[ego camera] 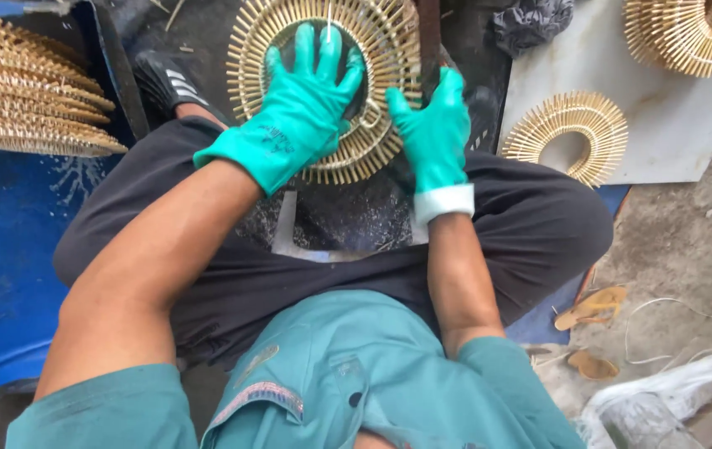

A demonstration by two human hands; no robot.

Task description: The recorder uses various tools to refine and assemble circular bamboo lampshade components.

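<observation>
— While the seated person's forearms run out over the dark trousers [531, 224], what is in hand?

— By my reading, work on the round bamboo-stick ring [373, 125] held above the lap. The left hand [302, 104], in a green glove, lies spread flat on the ring's dark centre, fingers apart, pressing rather than clamped. The right hand [432, 125], gloved too, is closed around a dark upright tool [429, 37] at the ring's right edge.

— And the next move?

— Probably steady pressure from the left while the tool bears on the rim; a slip could bend the sticks.

— Further off?

— A finished ring [568, 133] on a pale board [672, 116], a stack [23, 91] far left.
</observation>
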